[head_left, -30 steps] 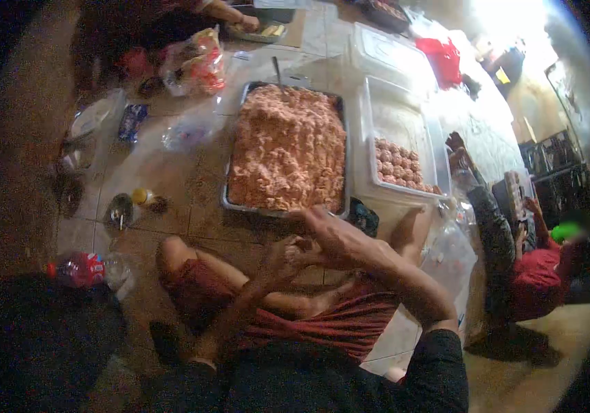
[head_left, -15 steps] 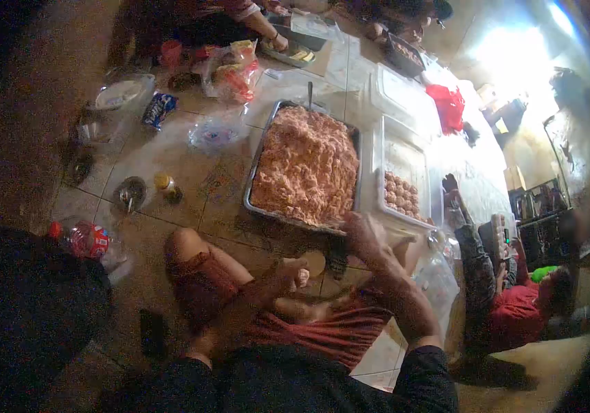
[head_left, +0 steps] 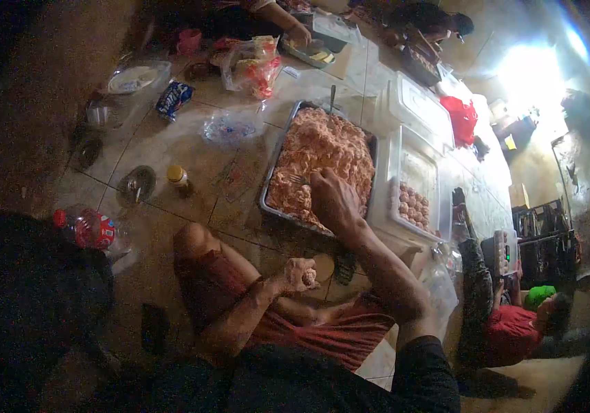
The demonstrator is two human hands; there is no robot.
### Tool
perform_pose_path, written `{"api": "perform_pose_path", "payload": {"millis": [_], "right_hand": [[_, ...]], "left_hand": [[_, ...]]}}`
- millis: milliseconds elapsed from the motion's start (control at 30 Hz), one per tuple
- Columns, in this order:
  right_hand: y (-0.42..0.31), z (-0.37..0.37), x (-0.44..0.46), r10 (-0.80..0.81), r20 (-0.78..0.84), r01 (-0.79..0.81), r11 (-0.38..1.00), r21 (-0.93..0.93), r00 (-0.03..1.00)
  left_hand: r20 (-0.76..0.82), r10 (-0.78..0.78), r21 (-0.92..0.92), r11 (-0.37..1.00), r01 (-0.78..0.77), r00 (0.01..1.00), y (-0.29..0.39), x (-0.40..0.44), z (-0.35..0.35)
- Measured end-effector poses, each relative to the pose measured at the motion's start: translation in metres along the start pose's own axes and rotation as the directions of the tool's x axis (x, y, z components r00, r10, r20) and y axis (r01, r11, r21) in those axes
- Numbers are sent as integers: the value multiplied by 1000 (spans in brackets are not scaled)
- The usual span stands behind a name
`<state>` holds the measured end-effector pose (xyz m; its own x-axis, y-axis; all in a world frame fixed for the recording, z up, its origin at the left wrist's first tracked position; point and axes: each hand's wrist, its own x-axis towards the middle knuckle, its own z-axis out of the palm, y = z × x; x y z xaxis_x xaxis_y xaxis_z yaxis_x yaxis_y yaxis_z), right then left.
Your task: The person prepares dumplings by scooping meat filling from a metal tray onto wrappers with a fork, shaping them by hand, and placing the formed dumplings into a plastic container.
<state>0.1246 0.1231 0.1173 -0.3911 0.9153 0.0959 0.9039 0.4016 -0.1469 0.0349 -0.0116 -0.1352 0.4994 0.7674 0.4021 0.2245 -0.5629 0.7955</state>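
1. Mixture [head_left: 326, 144], pinkish, coarse and minced-looking, is lying heaped in a large rectangular tray [head_left: 288, 217] on the tiled floor, directly in front of a person who is sitting with bent legs.
2. The right hand [head_left: 337, 201] is holding a fork [head_left: 298, 179] low over the tray's near half; its fingers are curling closed around the handle, and the tines are pointing left against the mixture.
3. The left hand [head_left: 297, 275] is resting above the lap, just short of the tray, with its fingers closing around a small lump [head_left: 309, 277] that is showing at the thumb side.
4. To the right of the tray, a clear plastic box [head_left: 419, 160] is holding several rows of round balls [head_left: 414, 208], gathered toward its near end.
5. A utensil handle [head_left: 333, 98] is standing up at the tray's far edge, and a yellow-capped jar [head_left: 178, 176] is sitting on the floor to the left.
6. Judging by this, the person is working mixture with the fork while shaping the lump by squeezing; the next move is calling for steady left-hand pressure and a controlled lift of the fork.
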Motion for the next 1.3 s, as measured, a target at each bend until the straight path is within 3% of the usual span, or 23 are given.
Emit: {"api": "perform_pose_path", "payload": {"millis": [33,167,267,367,433,567,633,667,700,767,800,833,900,967,1000,1067,1133,1200,1267,1300], "right_hand": [[-5,0,4,47,71,-49,998,26,996],[-16,10,11,23,74,-24,1000,7,997],[-23,10,15,111,91,-113,994,13,990],[-19,13,15,134,189,-142,989,31,973],[-11,28,12,68,98,-79,989,124,993],[-8,24,-6,-81,43,77,993,88,996],[-6,19,-14,-240,-18,240,961,135,971],[-5,17,-18,-240,-22,241,961,135,970],[-3,13,-22,-225,-38,228,966,123,974],[8,16,-29,-213,-55,218,969,114,976],[22,30,-33,-151,-125,175,963,206,981],[36,39,-37,-115,-156,153,955,253,981],[62,53,-46,-45,-245,142,906,399,969],[31,-11,-50,54,-89,-8,891,455,995],[44,-3,-53,58,-92,-10,891,453,994],[87,25,-62,-54,-25,59,959,277,998],[85,13,-71,-5,8,3,968,252,1000],[79,-5,-77,159,44,-165,962,218,986],[78,-12,-78,147,13,-144,950,276,989],[79,-16,-79,136,-29,-119,937,328,990]], "left_hand": [[-90,59,-23,998,-61,994,4,3,-2],[-71,-41,-14,999,40,997,5,3,5],[-219,127,21,992,-125,967,-4,4,11],[-122,-26,-229,973,-2,992,3,5,2],[79,-63,-10,998,64,995,4,9,-3],[-48,8,-15,1000,-8,999,6,6,-2],[134,-136,46,990,131,982,16,12,-15],[134,-135,50,990,129,982,13,10,-12],[-50,138,290,950,-118,989,9,8,-8],[-155,433,546,787,-288,888,9,7,-9],[-158,197,241,958,-156,967,12,8,-12],[-80,-37,-83,996,30,996,16,9,-15],[11,-97,-102,990,97,995,29,17,-30],[105,-148,-115,980,160,983,32,19,-33],[119,-160,-152,972,177,980,30,17,-32],[138,-167,-188,963,192,976,24,14,-28],[119,-151,-150,974,168,981,15,10,-22],[94,-141,-110,982,151,985,10,9,-21],[91,-142,-94,984,151,986,13,5,-20],[113,-188,-186,961,207,976,26,12,-30]]}}
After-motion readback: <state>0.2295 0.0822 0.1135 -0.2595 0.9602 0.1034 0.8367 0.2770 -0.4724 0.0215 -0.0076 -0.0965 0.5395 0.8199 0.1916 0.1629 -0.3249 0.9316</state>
